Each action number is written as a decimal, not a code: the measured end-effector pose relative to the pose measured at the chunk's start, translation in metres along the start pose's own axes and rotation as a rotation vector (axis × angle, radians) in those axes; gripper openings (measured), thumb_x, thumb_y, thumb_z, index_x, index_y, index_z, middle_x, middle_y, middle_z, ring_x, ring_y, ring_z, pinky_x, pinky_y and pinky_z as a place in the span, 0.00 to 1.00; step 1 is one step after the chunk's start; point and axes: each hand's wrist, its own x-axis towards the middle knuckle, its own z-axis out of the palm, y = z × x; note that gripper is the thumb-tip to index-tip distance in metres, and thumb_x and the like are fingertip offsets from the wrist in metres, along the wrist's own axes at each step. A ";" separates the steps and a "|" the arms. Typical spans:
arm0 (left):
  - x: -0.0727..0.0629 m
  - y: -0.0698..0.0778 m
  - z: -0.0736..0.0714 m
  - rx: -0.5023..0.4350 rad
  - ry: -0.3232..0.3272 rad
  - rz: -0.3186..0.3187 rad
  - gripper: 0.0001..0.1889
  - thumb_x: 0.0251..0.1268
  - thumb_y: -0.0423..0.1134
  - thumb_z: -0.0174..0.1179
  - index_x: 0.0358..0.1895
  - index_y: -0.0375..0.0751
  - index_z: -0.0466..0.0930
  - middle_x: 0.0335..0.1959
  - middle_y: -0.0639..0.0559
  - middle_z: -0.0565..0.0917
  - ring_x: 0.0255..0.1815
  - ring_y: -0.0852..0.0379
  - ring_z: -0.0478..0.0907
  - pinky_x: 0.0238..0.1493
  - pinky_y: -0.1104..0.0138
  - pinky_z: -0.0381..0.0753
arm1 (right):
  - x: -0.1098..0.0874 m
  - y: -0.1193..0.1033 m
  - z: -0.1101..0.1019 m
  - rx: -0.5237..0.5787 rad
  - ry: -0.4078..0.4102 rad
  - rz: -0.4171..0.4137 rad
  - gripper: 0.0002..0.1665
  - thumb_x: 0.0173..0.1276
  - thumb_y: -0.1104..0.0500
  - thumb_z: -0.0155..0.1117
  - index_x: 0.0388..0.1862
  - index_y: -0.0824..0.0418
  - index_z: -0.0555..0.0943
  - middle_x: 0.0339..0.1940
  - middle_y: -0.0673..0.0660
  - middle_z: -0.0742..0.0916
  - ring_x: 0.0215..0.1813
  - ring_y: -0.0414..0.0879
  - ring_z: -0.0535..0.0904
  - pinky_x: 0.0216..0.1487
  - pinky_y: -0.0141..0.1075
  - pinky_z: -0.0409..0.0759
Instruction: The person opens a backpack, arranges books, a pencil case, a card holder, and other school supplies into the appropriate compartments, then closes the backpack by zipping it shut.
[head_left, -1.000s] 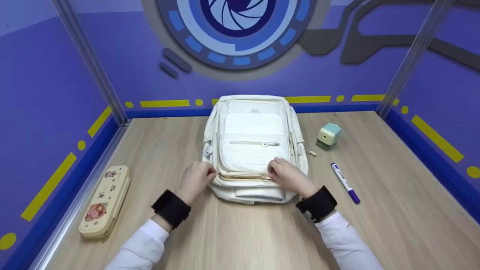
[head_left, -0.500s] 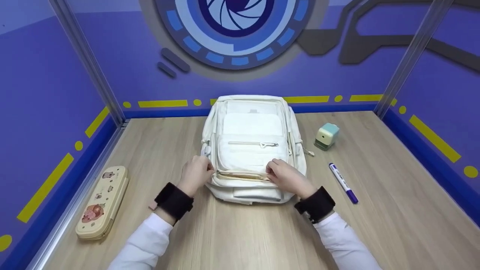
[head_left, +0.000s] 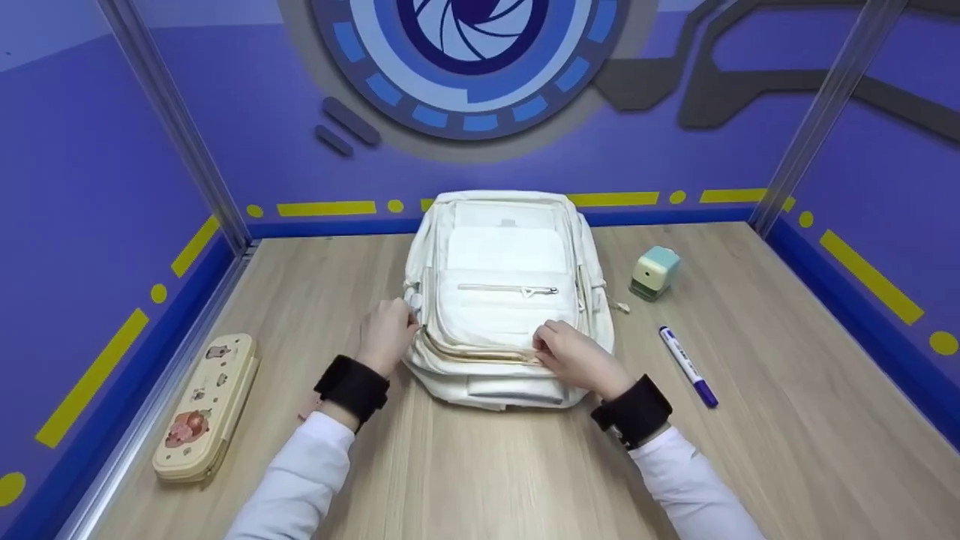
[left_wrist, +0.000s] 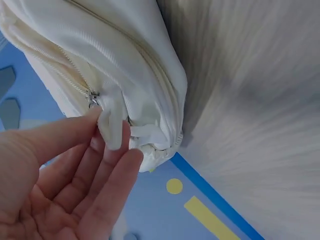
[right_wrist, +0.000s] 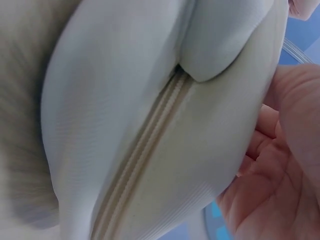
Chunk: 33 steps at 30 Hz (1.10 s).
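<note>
A white backpack (head_left: 506, 247) lies on its back on the table, front pockets facing up. At its lower left side my left hand (head_left: 384, 334) pinches a fabric zipper pull (left_wrist: 112, 127) between thumb and fingers. Beyond the metal slider (left_wrist: 92, 96) the zipper teeth are parted, leaving a gap along the pocket's lower edge. My right hand (head_left: 574, 352) grips the fabric at the lower right of that pocket, its thumb against the cloth in the right wrist view. Another zipper (right_wrist: 142, 155) runs along the bag there, its teeth together. The right fingertips are hidden behind the fabric.
On the left lies a cream pencil case (head_left: 206, 409) with cartoon prints. A green and cream pencil sharpener (head_left: 655, 274) stands right of the bag, with a purple-capped marker (head_left: 688, 366) in front of it. Blue-purple panels (head_left: 247, 112) enclose the table (head_left: 480, 480).
My left hand has moved up along the bag's left side with the zipper pull, and the parted stretch of zipper reaches further round the corner. My right hand has stayed in place.
</note>
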 end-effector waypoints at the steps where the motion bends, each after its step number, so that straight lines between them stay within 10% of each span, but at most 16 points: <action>1: 0.003 0.000 0.001 0.016 0.010 0.003 0.04 0.59 0.29 0.69 0.27 0.35 0.87 0.30 0.41 0.90 0.32 0.41 0.87 0.35 0.50 0.86 | 0.000 0.000 0.000 -0.004 0.004 -0.002 0.06 0.68 0.68 0.65 0.34 0.65 0.76 0.31 0.57 0.80 0.36 0.49 0.75 0.40 0.42 0.79; 13: 0.045 -0.001 0.021 0.133 0.187 0.146 0.09 0.59 0.27 0.64 0.22 0.33 0.85 0.25 0.37 0.88 0.27 0.37 0.86 0.29 0.47 0.83 | -0.002 0.000 -0.002 0.003 0.003 0.033 0.05 0.67 0.69 0.64 0.34 0.64 0.76 0.32 0.57 0.80 0.37 0.50 0.76 0.41 0.43 0.80; 33: 0.091 0.001 0.034 0.242 0.228 0.015 0.12 0.66 0.25 0.52 0.31 0.30 0.87 0.32 0.34 0.90 0.35 0.35 0.89 0.32 0.46 0.87 | 0.001 -0.002 0.000 0.005 -0.008 0.037 0.05 0.69 0.66 0.66 0.36 0.63 0.77 0.33 0.57 0.82 0.38 0.51 0.78 0.41 0.44 0.81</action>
